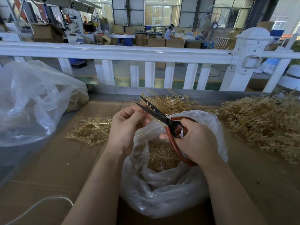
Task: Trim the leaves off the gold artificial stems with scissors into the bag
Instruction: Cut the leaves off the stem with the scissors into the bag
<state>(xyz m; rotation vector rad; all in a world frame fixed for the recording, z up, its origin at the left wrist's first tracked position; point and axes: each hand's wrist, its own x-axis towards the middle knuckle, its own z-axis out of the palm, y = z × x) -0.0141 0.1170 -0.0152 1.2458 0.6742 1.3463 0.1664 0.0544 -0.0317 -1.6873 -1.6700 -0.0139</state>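
Observation:
My right hand (193, 140) grips the red-handled scissors (172, 125); their dark blades are parted and point up-left. My left hand (128, 125) pinches a thin gold stem (148, 106), whose small white-tipped buds sit between the blades. Both hands hover over a clear plastic bag (162, 192) standing open on the cardboard, with gold cut pieces (162, 158) heaped inside. Most of the held stem is hidden behind my left fingers.
Gold stem piles lie at the left (90, 130), behind the hands (172, 101) and at the right (263, 124). A large clear bag (32, 103) slumps at the left. A white railing (146, 54) borders the far edge. A white cord (40, 203) crosses the cardboard at bottom left.

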